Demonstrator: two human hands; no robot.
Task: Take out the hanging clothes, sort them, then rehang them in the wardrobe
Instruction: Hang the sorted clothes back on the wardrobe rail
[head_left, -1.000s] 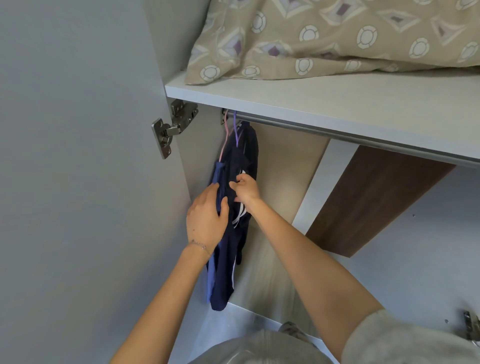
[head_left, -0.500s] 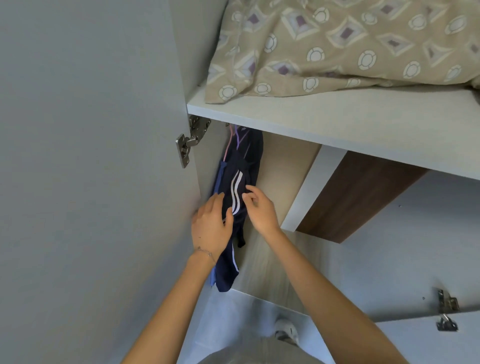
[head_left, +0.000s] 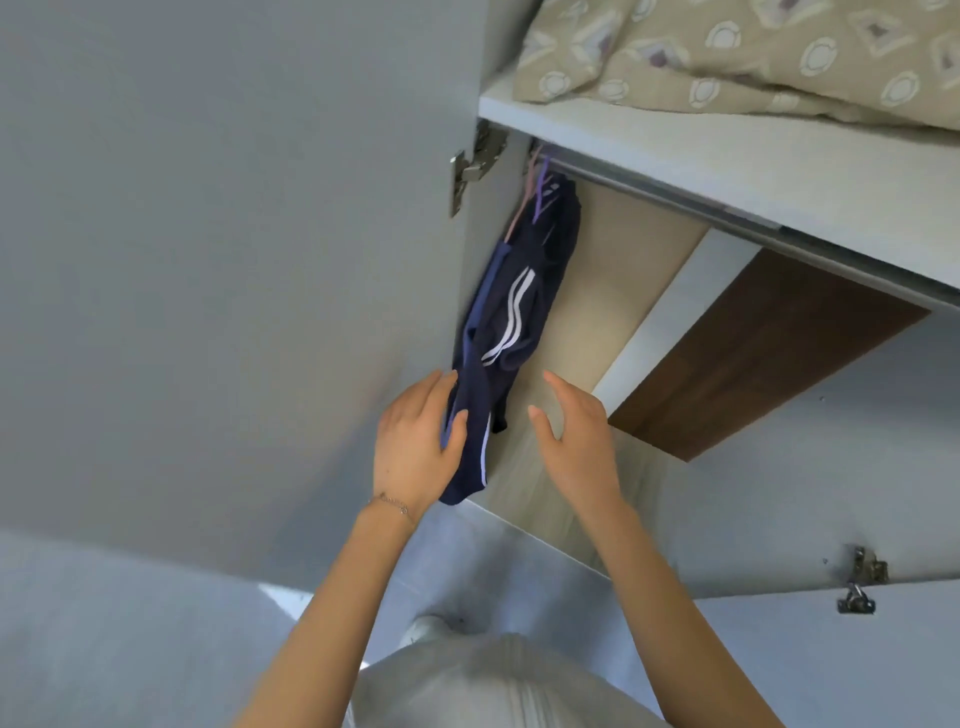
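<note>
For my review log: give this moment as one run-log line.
left hand: holds navy garment low | right hand: open, touching nothing | hangers: on rail

Navy striped garment (head_left: 511, 312) hangs at rail's (head_left: 675, 200) left end; left hand (head_left: 415, 452) grips its lower part; right hand (head_left: 576, 436), fingers straight, just beside, apart.

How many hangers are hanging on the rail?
2. A pink hanger at the left end of the rail, and a purple hanger right beside it. The dark clothes could hide more.
</note>
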